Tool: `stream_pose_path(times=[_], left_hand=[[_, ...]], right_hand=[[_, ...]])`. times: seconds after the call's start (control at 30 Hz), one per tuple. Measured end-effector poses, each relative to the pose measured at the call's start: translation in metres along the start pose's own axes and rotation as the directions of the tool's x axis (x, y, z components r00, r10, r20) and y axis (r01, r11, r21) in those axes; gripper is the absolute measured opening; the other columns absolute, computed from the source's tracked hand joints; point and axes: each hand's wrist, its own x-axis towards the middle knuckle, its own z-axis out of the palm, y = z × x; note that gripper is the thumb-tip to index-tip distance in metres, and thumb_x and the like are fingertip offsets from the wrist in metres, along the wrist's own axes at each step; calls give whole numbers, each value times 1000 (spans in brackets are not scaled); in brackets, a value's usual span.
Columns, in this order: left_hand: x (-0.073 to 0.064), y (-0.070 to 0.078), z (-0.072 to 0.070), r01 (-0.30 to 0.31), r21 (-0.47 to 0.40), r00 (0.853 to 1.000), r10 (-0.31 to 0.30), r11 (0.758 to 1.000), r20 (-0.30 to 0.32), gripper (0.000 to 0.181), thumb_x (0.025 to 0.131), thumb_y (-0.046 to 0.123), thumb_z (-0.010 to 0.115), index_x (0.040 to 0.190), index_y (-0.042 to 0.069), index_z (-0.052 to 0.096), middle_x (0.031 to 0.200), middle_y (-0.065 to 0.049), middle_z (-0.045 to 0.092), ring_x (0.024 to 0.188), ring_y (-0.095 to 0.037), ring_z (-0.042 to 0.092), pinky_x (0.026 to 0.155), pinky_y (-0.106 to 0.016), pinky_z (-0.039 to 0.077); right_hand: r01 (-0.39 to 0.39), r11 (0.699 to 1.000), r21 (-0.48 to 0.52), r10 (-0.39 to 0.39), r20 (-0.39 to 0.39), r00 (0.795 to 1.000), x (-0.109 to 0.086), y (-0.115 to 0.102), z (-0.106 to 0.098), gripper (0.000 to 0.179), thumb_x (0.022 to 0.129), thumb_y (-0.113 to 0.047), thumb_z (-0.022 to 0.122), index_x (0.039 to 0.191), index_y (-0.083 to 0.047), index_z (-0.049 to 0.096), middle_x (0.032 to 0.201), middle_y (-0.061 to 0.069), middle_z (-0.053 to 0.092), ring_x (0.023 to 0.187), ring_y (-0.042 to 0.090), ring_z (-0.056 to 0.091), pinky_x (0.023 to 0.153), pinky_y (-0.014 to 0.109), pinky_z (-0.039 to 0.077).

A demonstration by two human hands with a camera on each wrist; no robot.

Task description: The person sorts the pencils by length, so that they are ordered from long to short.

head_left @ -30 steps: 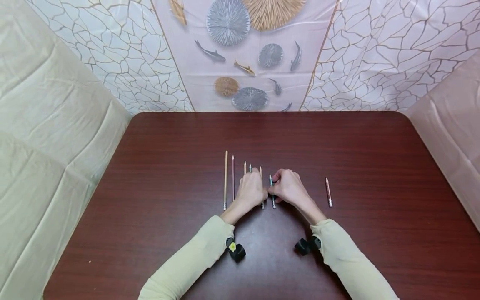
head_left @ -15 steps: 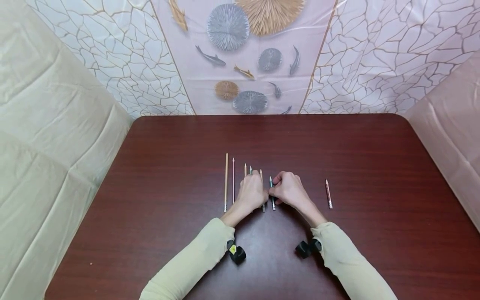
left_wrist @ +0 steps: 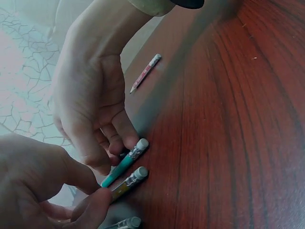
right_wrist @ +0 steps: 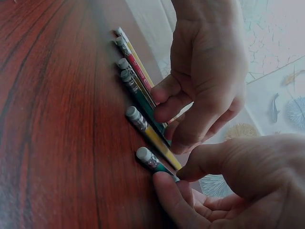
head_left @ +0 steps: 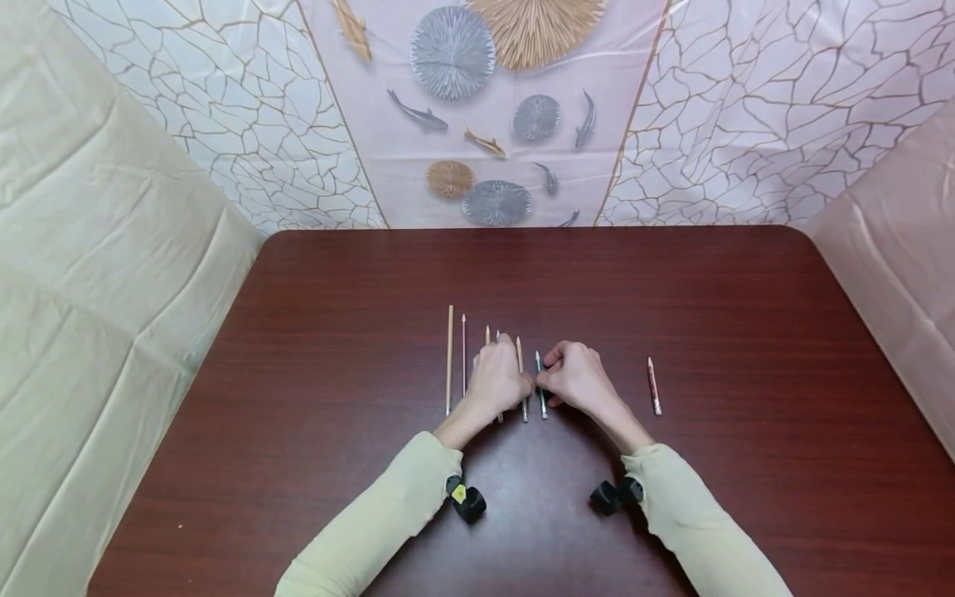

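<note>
Several sharpened pencils lie in a row on the table, tips pointing away from me. My left hand [head_left: 498, 373] bends over the middle of the row, its thumb and curled fingers pinching the yellow pencil [right_wrist: 162, 147]. Just left of that one lies a dark green pencil [right_wrist: 136, 90], partly under the hand. My right hand [head_left: 574, 373] pinches a short teal pencil [left_wrist: 120, 168] between thumb and finger, close beside the yellow one. Both erasers point toward me in the wrist views.
Left in the row are a long tan pencil [head_left: 449, 356] and a thin red pencil [head_left: 463, 352]. A short pink patterned pencil [head_left: 653, 385] lies apart at the right. The dark red wooden table [head_left: 358, 497] meets a patterned cloth [head_left: 388, 174] behind.
My left hand has shifted slightly left, showing more of the pencil ends below it. My right hand stays at the teal pencil. The view has tilted a little upward.
</note>
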Motion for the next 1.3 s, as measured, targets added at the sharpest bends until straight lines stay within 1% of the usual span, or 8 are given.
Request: stream_pose_path(times=[0.13, 0.27, 0.47, 0.6, 0.73, 0.87, 1.1, 1.3], left_hand=[[-6, -7, 0, -37, -33, 998, 35, 999, -44, 23, 76, 11, 75, 87, 5, 56, 70, -5, 56, 70, -29, 63, 60, -39, 51], [-21, -15, -1, -104, -98, 989, 92, 990, -118, 18, 79, 13, 75, 90, 6, 64, 70, 1, 61, 67, -20, 62, 62, -35, 50], [-38, -27, -22, -168, -192, 963, 119, 967, -241, 18, 80, 10, 73, 95, 4, 67, 75, 3, 66, 66, -13, 64, 66, -34, 51], [-44, -36, -35, -179, -215, 953, 116, 960, -279, 19, 80, 7, 72, 97, 2, 66, 80, 1, 67, 67, -11, 67, 67, -33, 53], [-46, -43, -44, -201, -235, 946, 127, 951, -298, 19, 80, 5, 72, 97, 1, 65, 83, -4, 68, 68, -13, 68, 68, -33, 53], [-46, -51, -50, -229, -245, 931, 138, 942, -339, 19, 80, 4, 73, 97, 1, 64, 86, -8, 68, 70, -16, 69, 70, -34, 53], [-46, -67, -59, -214, -229, 917, 115, 950, -381, 24, 80, 8, 73, 102, 2, 66, 91, -11, 68, 75, -20, 68, 69, -36, 54], [-51, -87, -68, -171, -176, 914, 90, 969, -395, 39, 80, 11, 73, 116, -2, 64, 112, -16, 67, 103, -35, 60, 89, -51, 45]], right_hand=[[20, 1000, 8, -20, -3, 1000, -4, 3, 2, 19, 79, -2, 64, 95, 7, 62, 75, 10, 69, 48, 22, 67, 50, 31, 55], [32, 999, 22, -32, -19, 999, -21, 7, -3, 18, 81, -4, 63, 95, 6, 61, 74, 9, 69, 46, 22, 65, 48, 34, 54], [14, 1000, -2, -14, -131, 991, -43, 8, -29, 18, 82, -7, 63, 96, 3, 61, 76, 9, 67, 46, 19, 64, 47, 35, 54], [13, 1000, -14, -15, -170, 985, -51, 10, -46, 17, 87, -7, 64, 99, 4, 60, 77, 9, 65, 48, 20, 64, 48, 36, 55], [30, 999, -23, -33, -196, 980, -54, 10, -57, 18, 89, -8, 65, 101, 4, 60, 78, 10, 65, 50, 20, 64, 49, 35, 55], [55, 997, -60, -67, -225, 972, -53, 10, -62, 17, 89, -9, 65, 101, 3, 60, 79, 9, 66, 51, 18, 64, 49, 31, 54], [57, 992, -117, -84, -245, 966, -50, 12, -72, 18, 90, -10, 65, 102, 3, 60, 80, 11, 66, 48, 18, 63, 44, 31, 51], [35, 981, -190, -81, -245, 966, -52, 24, -88, 22, 91, -13, 64, 105, 3, 58, 81, 10, 67, 50, 18, 64, 47, 28, 50]])
